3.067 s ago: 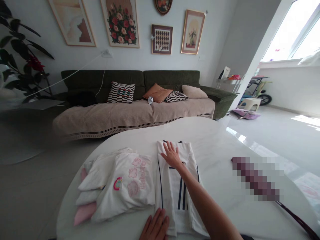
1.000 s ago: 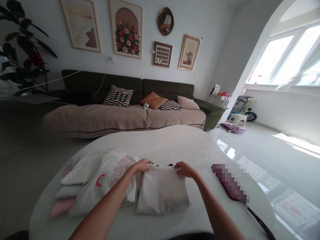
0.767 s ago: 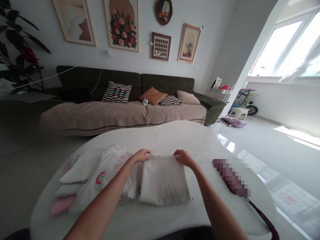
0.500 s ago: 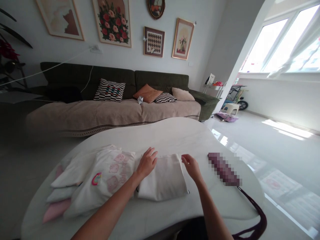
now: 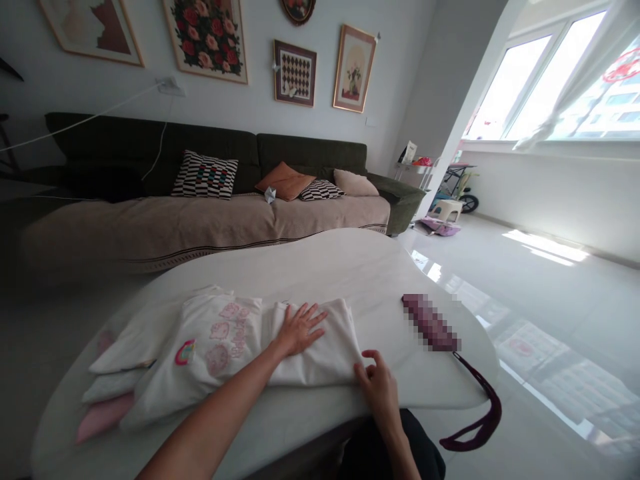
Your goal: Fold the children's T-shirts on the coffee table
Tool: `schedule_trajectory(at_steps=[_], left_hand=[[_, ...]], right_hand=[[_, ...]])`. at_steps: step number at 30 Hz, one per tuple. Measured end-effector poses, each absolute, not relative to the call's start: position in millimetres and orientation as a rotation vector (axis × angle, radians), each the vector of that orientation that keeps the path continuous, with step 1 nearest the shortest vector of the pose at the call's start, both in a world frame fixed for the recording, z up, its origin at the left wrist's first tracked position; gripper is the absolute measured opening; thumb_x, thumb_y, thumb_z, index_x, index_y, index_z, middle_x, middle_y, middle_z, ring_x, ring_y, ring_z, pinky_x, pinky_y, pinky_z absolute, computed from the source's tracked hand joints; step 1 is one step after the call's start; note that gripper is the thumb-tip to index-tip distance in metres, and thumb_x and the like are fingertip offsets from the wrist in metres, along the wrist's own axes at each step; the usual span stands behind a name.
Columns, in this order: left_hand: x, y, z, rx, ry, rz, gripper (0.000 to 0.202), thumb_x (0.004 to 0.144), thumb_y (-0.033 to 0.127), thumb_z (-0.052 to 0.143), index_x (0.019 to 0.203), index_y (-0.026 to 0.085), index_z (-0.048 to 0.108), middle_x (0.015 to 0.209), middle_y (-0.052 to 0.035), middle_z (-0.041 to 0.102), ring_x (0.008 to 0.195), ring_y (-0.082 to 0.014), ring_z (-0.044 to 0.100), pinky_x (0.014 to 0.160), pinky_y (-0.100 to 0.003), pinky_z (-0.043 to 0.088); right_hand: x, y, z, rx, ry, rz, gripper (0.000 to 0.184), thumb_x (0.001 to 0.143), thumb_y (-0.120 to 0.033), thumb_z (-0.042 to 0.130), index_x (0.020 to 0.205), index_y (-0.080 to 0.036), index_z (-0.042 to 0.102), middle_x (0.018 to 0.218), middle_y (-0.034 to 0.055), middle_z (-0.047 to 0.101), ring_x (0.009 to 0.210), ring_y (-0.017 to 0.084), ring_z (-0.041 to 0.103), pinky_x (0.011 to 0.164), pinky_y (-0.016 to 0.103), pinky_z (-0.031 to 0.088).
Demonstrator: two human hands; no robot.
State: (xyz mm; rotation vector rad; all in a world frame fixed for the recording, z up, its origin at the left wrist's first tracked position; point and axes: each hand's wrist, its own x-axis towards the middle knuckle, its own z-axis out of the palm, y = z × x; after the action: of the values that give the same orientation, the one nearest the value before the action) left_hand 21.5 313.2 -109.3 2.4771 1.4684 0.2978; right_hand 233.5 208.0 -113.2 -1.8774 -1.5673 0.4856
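A folded white garment (image 5: pixel 330 367) lies on the white marble-look table. My left hand (image 5: pixel 300 330) rests flat on its upper middle, fingers spread. At the garment's front right corner is my right hand (image 5: pixel 379 380), its fingers bent and a gap showing between thumb and forefinger. The thumb touches the cloth's edge; I cannot make out a grip on it. To the left, a white garment with pink prints and a rainbow patch (image 5: pixel 200 353) tops a stack of folded clothes, with a pink piece (image 5: pixel 105 415) sticking out underneath.
On the table's right lies a blurred-out maroon item (image 5: pixel 431 323) with a dark strap (image 5: pixel 480 427) hanging over the edge. The curved table edge (image 5: pixel 395 241) faces a green sofa (image 5: pixel 310 153) with several cushions. My dark-clad knee (image 5: pixel 415 447) is under the front edge.
My left hand has come down flat onto the folded garment. The right hand has moved from its far right side to the front right corner. The camera view has shifted slightly right.
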Motion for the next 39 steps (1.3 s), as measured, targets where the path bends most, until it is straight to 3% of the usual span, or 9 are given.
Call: schedule_trajectory(at_steps=[2,4,8,14,19,24,29,34,39], left_hand=[[23,313,-101,2.481,1.451,0.239,0.051,0.085,0.057,0.023,0.133,0.040,0.025,0.145,-0.0012,0.023,0.133,-0.0268,0.013,0.101,-0.060,0.001],[22,311,-92,2.509,1.481,0.230,0.055,0.084,0.058,0.026,0.134,0.036,0.026,0.145,-0.0042,0.021,0.133,-0.0284,0.010,0.100,-0.061,0.001],[14,295,-88,2.502,1.718,0.431,0.064,0.082,0.060,0.028,0.137,0.026,0.024,0.146,-0.0089,0.017,0.133,-0.0306,0.006,0.101,-0.060,0.003],[-2,275,-113,2.334,1.808,0.376,0.063,0.081,0.060,0.030,0.135,0.028,0.029,0.146,-0.0071,0.016,0.133,-0.0321,0.009,0.100,-0.058,0.014],[-18,308,-97,2.202,1.831,0.357,0.045,0.083,0.033,0.041,0.126,0.024,0.044,0.136,-0.0078,0.040,0.126,-0.0250,0.031,0.101,-0.044,0.025],[-39,337,-90,2.078,1.903,0.420,0.037,0.074,0.016,0.047,0.109,0.010,0.056,0.111,-0.0153,0.058,0.105,-0.0258,0.051,0.090,-0.037,0.037],[-50,346,-65,2.031,1.715,0.508,0.019,0.061,0.021,0.059,0.078,0.013,0.063,0.067,-0.0003,0.063,0.066,-0.0175,0.059,0.062,-0.026,0.045],[-49,349,0,2.132,1.489,0.812,0.027,0.066,0.025,0.056,0.091,0.014,0.057,0.083,0.0010,0.062,0.077,-0.0129,0.057,0.068,-0.021,0.044],[-44,335,13,2.210,1.459,0.954,0.030,0.070,0.016,0.050,0.099,0.019,0.055,0.096,-0.0012,0.061,0.096,-0.0157,0.053,0.088,-0.031,0.038]], right_hand=[[226,212,-105,-1.871,-1.651,0.228,0.041,0.082,-0.040,0.035,0.114,-0.019,0.048,0.095,0.0109,0.062,0.091,0.026,0.056,0.077,0.037,0.043],[216,226,-94,-1.759,-1.807,0.064,0.044,0.085,-0.037,0.031,0.122,-0.018,0.044,0.125,0.0132,0.048,0.115,0.026,0.042,0.092,0.039,0.036],[193,264,-85,-1.565,-2.220,0.053,0.049,0.090,-0.036,0.024,0.135,-0.018,0.031,0.145,0.0060,0.020,0.133,0.021,0.011,0.104,0.040,0.019],[189,286,-112,-1.820,-2.344,0.298,0.062,0.088,-0.047,0.024,0.140,-0.014,0.014,0.146,0.0085,0.014,0.134,0.021,0.005,0.103,0.046,0.016],[201,309,-100,-1.850,-2.142,0.380,0.045,0.086,-0.030,0.033,0.128,-0.018,0.041,0.134,0.0102,0.040,0.124,0.021,0.032,0.095,0.035,0.029],[205,339,-88,-1.924,-1.962,0.371,0.043,0.075,-0.020,0.046,0.116,-0.010,0.052,0.115,0.0169,0.055,0.108,0.024,0.048,0.082,0.031,0.037],[216,341,-60,-1.819,-1.892,0.452,0.019,0.066,-0.023,0.055,0.079,-0.012,0.063,0.070,0.0044,0.063,0.071,0.018,0.058,0.060,0.024,0.039],[245,307,8,-1.622,-1.797,0.333,0.021,0.074,-0.030,0.048,0.086,-0.016,0.059,0.078,0.0014,0.061,0.072,0.015,0.055,0.062,0.023,0.040],[223,222,24,-1.209,-1.847,-0.077,0.024,0.077,-0.014,0.042,0.096,-0.019,0.055,0.093,0.0064,0.057,0.088,0.018,0.052,0.076,0.030,0.042]])
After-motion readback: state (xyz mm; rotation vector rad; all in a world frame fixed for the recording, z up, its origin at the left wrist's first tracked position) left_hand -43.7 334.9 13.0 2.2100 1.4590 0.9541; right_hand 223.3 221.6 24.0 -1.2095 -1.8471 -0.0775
